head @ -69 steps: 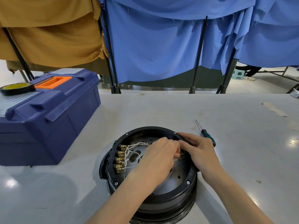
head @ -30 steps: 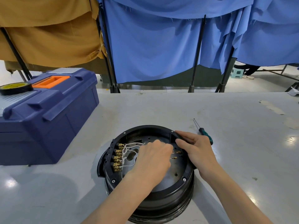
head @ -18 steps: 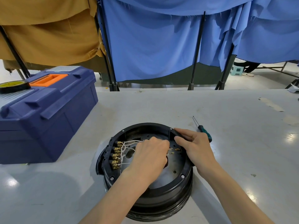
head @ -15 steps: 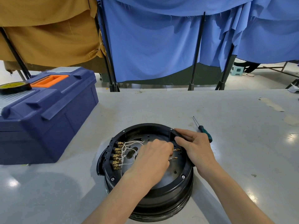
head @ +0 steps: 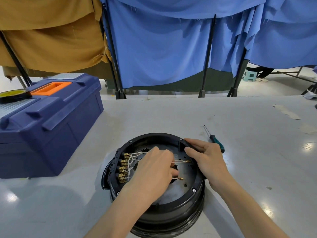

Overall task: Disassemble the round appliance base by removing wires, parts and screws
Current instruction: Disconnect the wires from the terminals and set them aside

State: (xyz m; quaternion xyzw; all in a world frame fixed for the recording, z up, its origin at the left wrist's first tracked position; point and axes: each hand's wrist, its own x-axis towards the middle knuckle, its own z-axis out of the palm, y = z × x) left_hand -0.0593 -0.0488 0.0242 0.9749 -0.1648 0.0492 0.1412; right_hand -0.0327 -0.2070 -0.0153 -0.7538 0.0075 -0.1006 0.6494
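I see a pale grey, glossy table [head: 171, 114]. A blue toolbox [head: 51, 127] stands on its left and the round appliance base [head: 171, 215] nearest me. A green-handled screwdriver [head: 216, 143] lies just right of the base, with tape scraps [head: 286, 112] farther right.

A round black plastic appliance base [head: 171, 219] sits open side up on the grey table [head: 248, 169]. Inside it, the left hand [head: 154, 170] pinches thin white wires [head: 137, 154] tipped with brass terminals. The right hand [head: 208, 159] grips its right rim, with a green-handled screwdriver [head: 217, 143] just beyond.
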